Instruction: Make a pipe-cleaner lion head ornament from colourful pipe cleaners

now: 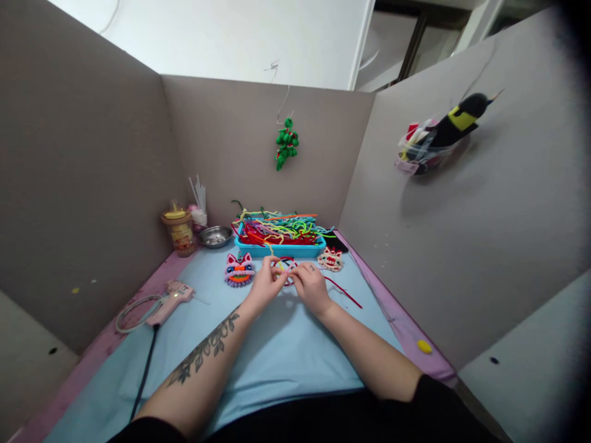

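Note:
My left hand [266, 278] and my right hand [312, 287] meet over the middle of the blue cloth, fingertips pinched together on pipe cleaners. A pale pink piece shows between the fingertips, with red and yellow lengths close by; how they join is partly hidden by my fingers. One red pipe cleaner [344, 291] sticks out past my right hand. To the left of my left hand lies a purple, orange and red pipe-cleaner animal face [239, 271]. A cream and red one [330, 259] sits just beyond my right hand.
Behind my hands stands a blue tray [281, 250] heaped with coloured pipe cleaners. At left are a pink glue gun [172, 301] with its cord, a metal bowl [215, 237] and a lidded cup [180, 232]. Grey panels enclose the table; a green ornament [287, 144] hangs at the back.

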`<state>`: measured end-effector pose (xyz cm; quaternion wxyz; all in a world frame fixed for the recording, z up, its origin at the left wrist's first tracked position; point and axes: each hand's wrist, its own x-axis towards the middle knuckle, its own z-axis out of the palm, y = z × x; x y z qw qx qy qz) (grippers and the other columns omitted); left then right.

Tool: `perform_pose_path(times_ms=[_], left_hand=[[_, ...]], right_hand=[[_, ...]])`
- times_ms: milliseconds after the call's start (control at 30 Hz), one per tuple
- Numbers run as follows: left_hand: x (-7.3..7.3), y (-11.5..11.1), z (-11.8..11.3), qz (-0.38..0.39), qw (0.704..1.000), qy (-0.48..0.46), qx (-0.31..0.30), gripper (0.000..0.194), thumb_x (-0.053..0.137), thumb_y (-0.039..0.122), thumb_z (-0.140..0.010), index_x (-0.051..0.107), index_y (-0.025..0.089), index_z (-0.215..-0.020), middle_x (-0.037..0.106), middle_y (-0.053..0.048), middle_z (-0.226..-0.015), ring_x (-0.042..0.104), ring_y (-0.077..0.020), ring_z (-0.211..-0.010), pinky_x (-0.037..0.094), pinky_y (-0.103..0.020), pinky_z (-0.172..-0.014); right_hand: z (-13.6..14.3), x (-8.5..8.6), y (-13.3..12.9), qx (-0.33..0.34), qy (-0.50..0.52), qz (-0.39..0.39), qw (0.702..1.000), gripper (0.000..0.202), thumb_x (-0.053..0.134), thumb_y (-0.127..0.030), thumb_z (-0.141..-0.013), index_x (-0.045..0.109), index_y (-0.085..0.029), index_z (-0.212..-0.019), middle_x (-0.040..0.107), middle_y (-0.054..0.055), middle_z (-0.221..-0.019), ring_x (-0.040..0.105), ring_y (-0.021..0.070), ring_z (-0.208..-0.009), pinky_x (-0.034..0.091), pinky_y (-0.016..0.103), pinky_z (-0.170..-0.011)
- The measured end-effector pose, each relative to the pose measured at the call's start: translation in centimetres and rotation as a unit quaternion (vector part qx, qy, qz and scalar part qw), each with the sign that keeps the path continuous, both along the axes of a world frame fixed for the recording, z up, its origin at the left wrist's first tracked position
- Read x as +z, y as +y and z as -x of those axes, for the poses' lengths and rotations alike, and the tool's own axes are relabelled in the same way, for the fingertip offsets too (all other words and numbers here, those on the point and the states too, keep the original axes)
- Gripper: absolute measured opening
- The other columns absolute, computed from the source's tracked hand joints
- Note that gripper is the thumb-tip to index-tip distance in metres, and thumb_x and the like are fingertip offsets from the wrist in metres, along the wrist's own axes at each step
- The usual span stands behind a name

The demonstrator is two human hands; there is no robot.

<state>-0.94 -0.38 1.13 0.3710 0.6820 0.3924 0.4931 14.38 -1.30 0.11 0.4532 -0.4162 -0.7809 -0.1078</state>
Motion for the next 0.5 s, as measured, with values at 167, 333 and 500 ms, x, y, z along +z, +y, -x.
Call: perform_pose_path(times_ms=[167,333,500], left_hand=[[0.5,0.0,0.0,0.046,0.997,-0.059,0.006,0.043,0.065,0.036,-0.07,0.038,0.019,-0.1,0.059,0.004,-0.065,0.052,-0.009,-0.05,0.035,-0.019,-0.049],[0.2,0.1,-0.1,0.017,0.999,-0.045,0.023,0.04,0.062,0.034,-0.073,0.039,0.019,-0.102,0.059,0.004,-0.067,0.053,-0.0096,-0.051,0.036,-0.02,-0.049],[-0.6,0.5,0.0,-0.002,0.999,-0.037,0.031,0.04,0.06,0.034,-0.075,0.04,0.02,-0.106,0.06,0.002,-0.071,0.057,-0.0114,-0.055,0.038,-0.021,-0.051]], right_hand=[[-0.3,-0.2,0.1,0.028,0.021,0.004,0.999,0.014,0.049,-0.018,-0.086,0.062,-0.02,-0.091,0.061,0.006,-0.084,0.054,0.0198,-0.084,0.045,0.034,-0.075],[-0.4,0.0,-0.1,0.03,0.026,0.008,0.999,0.013,0.048,-0.017,-0.085,0.06,-0.02,-0.089,0.061,0.006,-0.083,0.054,0.0204,-0.084,0.045,0.035,-0.076],[-0.3,-0.1,-0.1,0.024,0.025,0.007,0.999,0.011,0.048,-0.018,-0.086,0.059,-0.019,-0.087,0.061,0.006,-0.081,0.054,0.0199,-0.082,0.044,0.033,-0.075]])
